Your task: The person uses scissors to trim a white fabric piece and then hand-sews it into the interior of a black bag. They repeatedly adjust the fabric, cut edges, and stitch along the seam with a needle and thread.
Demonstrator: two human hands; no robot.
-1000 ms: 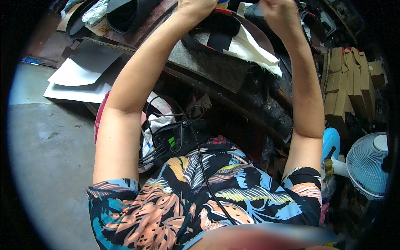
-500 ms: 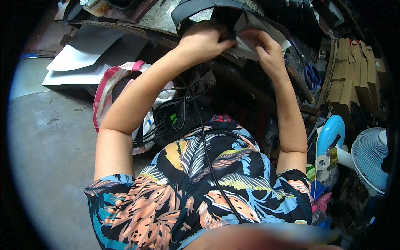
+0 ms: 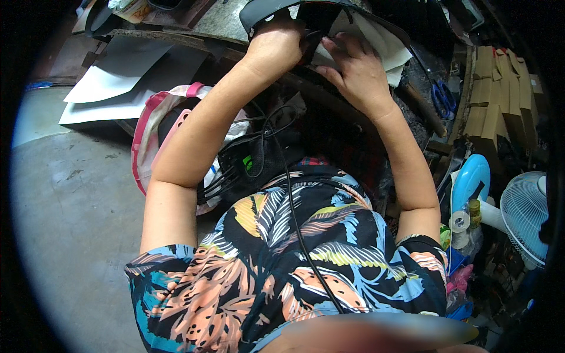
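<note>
At the bench's near edge lies a black curved piece with a white lining (image 3: 381,44); its exact kind I cannot make out. My left hand (image 3: 278,48) is closed at its left part, the fingertips hidden by the black material. My right hand (image 3: 356,70) lies over the white lining with its fingers stretched out and the thumb apart from them. To the right of that hand, blue-handled scissors (image 3: 442,100) rest on the bench.
White sheets (image 3: 112,73) stick out at the left, above a pink-and-white bag (image 3: 141,141). Black cables (image 3: 279,153) hang before my body. At the right stand brown cardboard pieces (image 3: 488,106), a blue-and-white fan (image 3: 525,217) and a wooden stick (image 3: 426,112).
My right hand has gone from pinched fingers to fingers spread on the lining, shifting left. My left hand has moved slightly up, further into the black piece.
</note>
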